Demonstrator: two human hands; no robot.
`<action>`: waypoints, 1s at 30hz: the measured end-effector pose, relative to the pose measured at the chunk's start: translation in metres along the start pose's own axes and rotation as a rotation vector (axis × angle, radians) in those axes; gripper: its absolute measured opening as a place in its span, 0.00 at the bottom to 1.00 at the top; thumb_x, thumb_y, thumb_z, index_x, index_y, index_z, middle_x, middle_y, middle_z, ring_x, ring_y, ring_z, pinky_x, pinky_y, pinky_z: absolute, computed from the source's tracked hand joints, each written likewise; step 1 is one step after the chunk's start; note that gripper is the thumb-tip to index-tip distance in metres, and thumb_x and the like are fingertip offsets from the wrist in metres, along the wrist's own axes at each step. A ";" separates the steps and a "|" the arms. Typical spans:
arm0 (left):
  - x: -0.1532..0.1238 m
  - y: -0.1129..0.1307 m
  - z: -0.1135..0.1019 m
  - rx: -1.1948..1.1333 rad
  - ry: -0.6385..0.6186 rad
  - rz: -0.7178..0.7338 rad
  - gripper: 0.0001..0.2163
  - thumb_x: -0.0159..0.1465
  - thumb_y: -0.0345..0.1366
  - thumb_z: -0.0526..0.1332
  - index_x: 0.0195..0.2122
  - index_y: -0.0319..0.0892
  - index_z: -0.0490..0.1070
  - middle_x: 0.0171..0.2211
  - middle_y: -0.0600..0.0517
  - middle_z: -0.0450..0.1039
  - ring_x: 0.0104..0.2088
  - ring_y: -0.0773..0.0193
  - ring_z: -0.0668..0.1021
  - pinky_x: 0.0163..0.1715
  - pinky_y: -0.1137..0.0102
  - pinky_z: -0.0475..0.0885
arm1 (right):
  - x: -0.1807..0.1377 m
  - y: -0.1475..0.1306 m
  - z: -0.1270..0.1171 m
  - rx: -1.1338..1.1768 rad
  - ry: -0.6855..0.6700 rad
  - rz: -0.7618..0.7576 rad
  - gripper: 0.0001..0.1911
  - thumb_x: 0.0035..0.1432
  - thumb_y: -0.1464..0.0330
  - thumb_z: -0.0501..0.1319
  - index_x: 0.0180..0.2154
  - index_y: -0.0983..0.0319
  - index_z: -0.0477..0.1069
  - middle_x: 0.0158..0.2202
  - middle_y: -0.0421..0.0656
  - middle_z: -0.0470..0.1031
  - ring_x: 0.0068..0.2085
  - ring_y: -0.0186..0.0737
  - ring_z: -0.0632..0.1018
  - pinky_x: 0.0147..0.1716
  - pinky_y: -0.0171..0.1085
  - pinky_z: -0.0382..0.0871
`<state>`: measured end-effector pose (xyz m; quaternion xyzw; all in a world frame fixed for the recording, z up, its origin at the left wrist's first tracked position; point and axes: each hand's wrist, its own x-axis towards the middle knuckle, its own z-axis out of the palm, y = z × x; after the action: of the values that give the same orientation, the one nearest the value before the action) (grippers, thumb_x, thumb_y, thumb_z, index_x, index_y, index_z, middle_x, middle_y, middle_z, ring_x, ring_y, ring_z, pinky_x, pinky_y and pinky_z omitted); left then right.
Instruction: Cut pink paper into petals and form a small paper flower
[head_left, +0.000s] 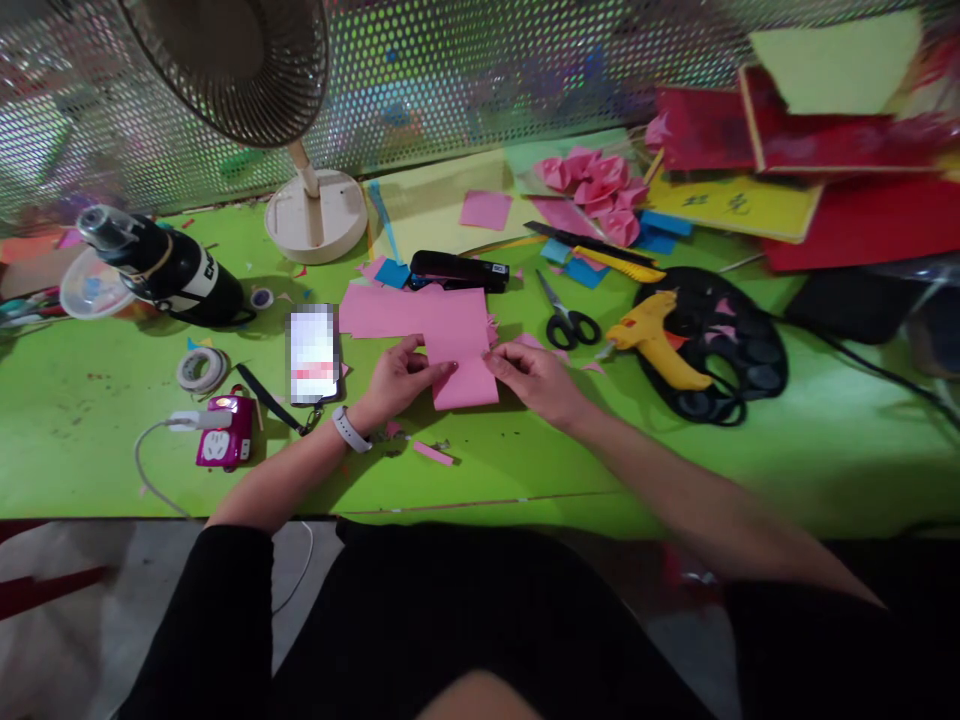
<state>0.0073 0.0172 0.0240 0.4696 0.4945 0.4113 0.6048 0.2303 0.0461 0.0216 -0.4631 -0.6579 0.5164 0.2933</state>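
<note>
Left hand [405, 382] bends inward at the wrist, thumb laid over the pink paper [459, 330] and fingers at its left edge, pinching it. Opposite, the right hand [529, 375] pinches the right edge between thumb and bent forefinger, its forearm slanting up from the lower right. Between them the paper lies low over the middle of the green surface [540, 470], its near end folded; a pale band [350, 430] circles the left wrist.

Just beyond sits a black stapler [459, 270], its small white label unreadable. Further left, a black bottle [187, 275] leans, dark letters on its white patch only partly visible. Behind it, a clear tub [79, 285] holds coloured contents too blurred to name.

On the right, a black tray [761, 340] bears pink scraps [722, 320] and a yellow glue gun [660, 340]. Farther back, a yellow card [742, 205] carries dark handwritten characters, not clearly legible.
</note>
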 end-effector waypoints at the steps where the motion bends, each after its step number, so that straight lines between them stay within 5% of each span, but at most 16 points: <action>1: 0.000 0.000 0.000 -0.003 0.009 0.001 0.22 0.58 0.42 0.73 0.47 0.37 0.69 0.30 0.49 0.80 0.28 0.66 0.80 0.26 0.73 0.71 | -0.001 0.000 0.000 0.016 -0.022 0.018 0.28 0.56 0.39 0.63 0.25 0.58 0.69 0.23 0.39 0.66 0.26 0.37 0.66 0.25 0.38 0.59; 6: 0.000 -0.001 0.002 -0.023 0.021 0.029 0.22 0.57 0.41 0.74 0.48 0.38 0.69 0.30 0.50 0.80 0.28 0.66 0.80 0.28 0.72 0.73 | -0.001 0.003 0.003 0.032 -0.066 0.044 0.29 0.50 0.40 0.68 0.24 0.58 0.67 0.22 0.37 0.64 0.24 0.34 0.63 0.23 0.38 0.54; 23: -0.001 0.003 0.003 -0.017 0.026 -0.002 0.24 0.57 0.41 0.74 0.48 0.38 0.68 0.30 0.51 0.80 0.29 0.66 0.80 0.30 0.71 0.73 | 0.002 0.002 0.004 0.017 -0.046 0.010 0.32 0.51 0.36 0.64 0.22 0.58 0.65 0.19 0.35 0.60 0.22 0.33 0.60 0.23 0.38 0.55; 30: -0.003 0.006 0.002 -0.051 -0.014 -0.040 0.32 0.52 0.38 0.78 0.54 0.38 0.65 0.30 0.52 0.79 0.31 0.65 0.81 0.31 0.71 0.74 | 0.001 0.009 0.003 -0.036 -0.026 0.003 0.32 0.54 0.35 0.60 0.24 0.58 0.67 0.21 0.37 0.65 0.23 0.35 0.64 0.22 0.37 0.58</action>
<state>0.0090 0.0154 0.0305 0.4470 0.4887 0.4084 0.6282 0.2301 0.0466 0.0119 -0.4624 -0.6702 0.5109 0.2756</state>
